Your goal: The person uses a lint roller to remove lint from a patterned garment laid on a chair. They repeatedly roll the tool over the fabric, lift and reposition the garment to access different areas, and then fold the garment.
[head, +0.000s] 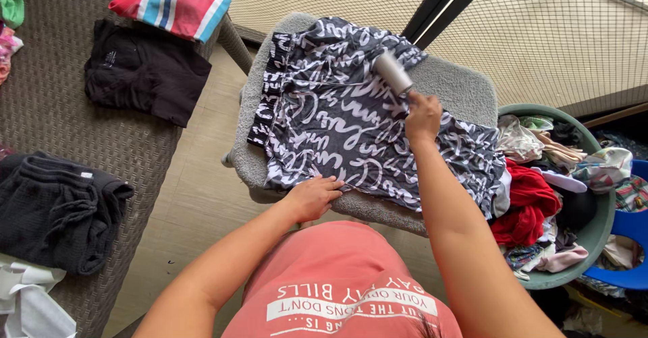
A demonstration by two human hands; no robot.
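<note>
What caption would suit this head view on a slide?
Right hand runs a lint roller over patterned shorts on a grey pad; left hand pins them.

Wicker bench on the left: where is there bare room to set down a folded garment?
The wicker bench has a bare strip between the black top and the dark folded shorts, plus a patch left of the black top. The grey board is bare only at its far right corner. The green basket is crammed.
</note>
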